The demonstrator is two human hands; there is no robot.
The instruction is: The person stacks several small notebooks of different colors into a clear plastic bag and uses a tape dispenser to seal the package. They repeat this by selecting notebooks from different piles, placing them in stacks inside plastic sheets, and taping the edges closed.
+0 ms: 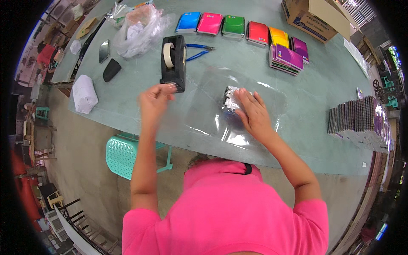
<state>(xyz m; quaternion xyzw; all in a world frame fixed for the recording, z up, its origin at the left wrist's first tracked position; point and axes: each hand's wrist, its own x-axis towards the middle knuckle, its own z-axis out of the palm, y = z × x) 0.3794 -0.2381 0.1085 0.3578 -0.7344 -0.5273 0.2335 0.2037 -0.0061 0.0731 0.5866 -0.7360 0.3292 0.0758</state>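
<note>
- Pink shirt (225, 212) fills the 6 o'clock edge, with both forearms reaching up from it onto the glass-topped table (297, 140).
- Right hand (253, 114) lies flat, fingers spread open, pressing a small stack wrapped in clear plastic (231, 102) onto the table just right of centre.
- Left hand (155, 100) is blurred at 9 o'clock of that stack, fingers curled beside the black tape dispenser (174, 63); I cannot tell whether they pinch tape.
- Blue pliers (197, 51) lie just at 3 o'clock of the dispenser.
- Coloured notebooks (244, 30) sit in a row at 12 o'clock, with a cardboard box (316, 17) at 1 o'clock.
- Upright notebooks (359, 121) stand in a row at 3 o'clock.
- Teal stool (123, 155) stands under the table edge at 8 o'clock.
</note>
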